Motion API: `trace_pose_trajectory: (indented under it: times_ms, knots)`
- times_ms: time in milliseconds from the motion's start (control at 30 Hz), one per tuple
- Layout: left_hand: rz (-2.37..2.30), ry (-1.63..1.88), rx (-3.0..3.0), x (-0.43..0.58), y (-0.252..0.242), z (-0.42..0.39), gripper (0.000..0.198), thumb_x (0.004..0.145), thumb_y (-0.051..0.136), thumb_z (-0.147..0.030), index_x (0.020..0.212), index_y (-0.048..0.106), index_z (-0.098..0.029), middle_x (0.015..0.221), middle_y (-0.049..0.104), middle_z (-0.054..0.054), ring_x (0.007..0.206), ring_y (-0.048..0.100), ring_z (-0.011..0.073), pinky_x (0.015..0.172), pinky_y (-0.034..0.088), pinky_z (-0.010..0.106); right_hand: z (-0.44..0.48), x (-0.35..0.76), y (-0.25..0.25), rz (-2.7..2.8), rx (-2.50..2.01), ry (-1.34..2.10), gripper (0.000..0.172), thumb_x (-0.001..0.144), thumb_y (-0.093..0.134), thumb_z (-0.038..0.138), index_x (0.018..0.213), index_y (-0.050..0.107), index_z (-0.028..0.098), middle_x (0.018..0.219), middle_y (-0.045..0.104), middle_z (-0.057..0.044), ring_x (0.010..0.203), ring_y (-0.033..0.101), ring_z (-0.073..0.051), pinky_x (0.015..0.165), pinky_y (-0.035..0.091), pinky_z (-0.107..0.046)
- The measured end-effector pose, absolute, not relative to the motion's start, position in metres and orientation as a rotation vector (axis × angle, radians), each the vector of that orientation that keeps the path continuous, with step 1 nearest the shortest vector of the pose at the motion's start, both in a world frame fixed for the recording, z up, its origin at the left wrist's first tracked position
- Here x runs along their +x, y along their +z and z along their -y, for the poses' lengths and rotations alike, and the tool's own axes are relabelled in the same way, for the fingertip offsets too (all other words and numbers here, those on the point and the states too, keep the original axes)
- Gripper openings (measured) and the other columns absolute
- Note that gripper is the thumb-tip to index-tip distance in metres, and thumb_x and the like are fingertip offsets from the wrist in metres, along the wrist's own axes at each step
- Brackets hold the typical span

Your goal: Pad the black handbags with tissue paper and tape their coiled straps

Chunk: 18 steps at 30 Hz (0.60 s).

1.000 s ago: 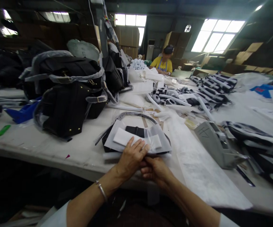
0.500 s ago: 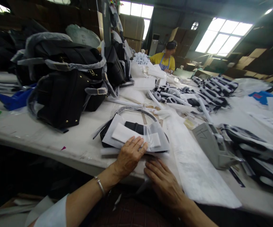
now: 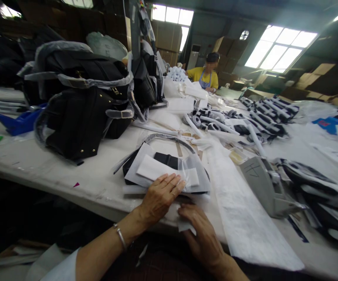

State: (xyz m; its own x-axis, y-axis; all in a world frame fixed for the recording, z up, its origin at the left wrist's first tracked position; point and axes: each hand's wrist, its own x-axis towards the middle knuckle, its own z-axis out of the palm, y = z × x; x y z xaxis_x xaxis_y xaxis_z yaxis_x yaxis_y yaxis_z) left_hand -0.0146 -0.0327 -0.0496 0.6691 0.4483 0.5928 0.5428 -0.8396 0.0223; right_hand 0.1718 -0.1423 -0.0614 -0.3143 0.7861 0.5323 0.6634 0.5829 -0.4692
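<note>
A black bag [image 3: 130,167] with a wrapped, arched handle lies in front of me, partly covered by thin white sheets. My left hand [image 3: 160,195] rests flat with its fingers spread a little on the folded white padding [image 3: 150,168] on top of the bag. Below it, at the table's front edge, my right hand [image 3: 200,230] is closed on a small piece of white paper [image 3: 185,225] between thumb and fingers. Right of the bag a long white sheet [image 3: 245,210] runs over the table edge.
Black bags [image 3: 78,121] with wrapped handles stand at the left, by a blue object [image 3: 22,121]. A grey tape dispenser [image 3: 267,187] and more black pieces [image 3: 321,195] lie at the right. Wrapped straps [image 3: 216,119] are piled behind. A person in yellow [image 3: 196,73] sits far back.
My right hand has moved slightly down, and its thumb and fingers now pinch the white piece. My left hand stays on the padding. The view has shifted slightly.
</note>
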Motion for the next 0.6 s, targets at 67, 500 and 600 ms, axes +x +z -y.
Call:
trace_pose_trajectory:
  times_ms: [67, 500, 600]
  knots:
    - [0.817, -0.885, -2.742, -0.015, -0.049, 0.033, 0.041, 0.099, 0.038, -0.016, 0.137, 0.051, -0.019, 0.14, 0.057, 0.007, 0.133, 0.05, 0.0211, 0.113, 0.036, 0.04, 0.142, 0.172, -0.064, 2.03, -1.203, 0.165, 0.037, 0.088, 0.052, 0.016, 0.125, 0.056, 0.018, 0.114, 0.068, -0.013, 0.109, 0.064, -0.026, 0.093, 0.056, -0.041]
    - [0.866, -0.964, -2.716, -0.013, -0.048, 0.036, 0.039, 0.099, 0.037, -0.013, 0.133, 0.054, -0.017, 0.137, 0.06, 0.008, 0.13, 0.053, 0.0199, 0.111, 0.04, 0.039, 0.106, 0.168, 0.001, 2.066, -1.282, -0.261, 0.03, 0.095, 0.048, 0.014, 0.117, 0.066, 0.023, 0.107, 0.072, -0.006, 0.105, 0.059, -0.024, 0.098, 0.035, -0.041]
    - [0.857, -0.994, -2.746, -0.014, -0.044, 0.036, 0.04, 0.097, 0.037, -0.011, 0.133, 0.053, -0.012, 0.136, 0.061, 0.01, 0.13, 0.053, 0.019, 0.112, 0.039, 0.037, 0.093, 0.169, -0.002, 2.094, -1.316, -0.287, 0.025, 0.093, 0.054, 0.015, 0.112, 0.068, 0.022, 0.101, 0.072, -0.005, 0.1, 0.059, -0.023, 0.095, 0.036, -0.039]
